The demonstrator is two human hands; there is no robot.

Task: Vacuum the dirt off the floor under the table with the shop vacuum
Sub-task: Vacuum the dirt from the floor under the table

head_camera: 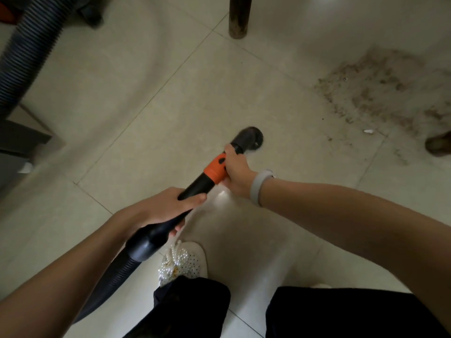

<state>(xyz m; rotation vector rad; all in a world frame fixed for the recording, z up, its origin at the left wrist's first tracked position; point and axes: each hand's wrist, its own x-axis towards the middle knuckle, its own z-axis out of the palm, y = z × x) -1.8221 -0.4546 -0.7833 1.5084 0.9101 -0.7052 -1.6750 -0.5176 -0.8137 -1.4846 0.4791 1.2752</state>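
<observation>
I hold a black vacuum wand (195, 187) with an orange collar (216, 170) over the pale tiled floor. My left hand (163, 208) grips the black handle part near the ribbed hose (114, 272). My right hand (235, 173) grips the wand at the orange collar, just behind the round black nozzle (250, 139). The nozzle points down at bare tile. A patch of brown dirt (380, 91) spreads over the floor to the upper right, apart from the nozzle.
A dark table leg (239, 17) stands at the top centre, another leg's foot (438, 143) at the right edge. The ribbed hose (26, 52) runs along the upper left beside a dark object. My white beaded shoe (184, 261) is below the wand.
</observation>
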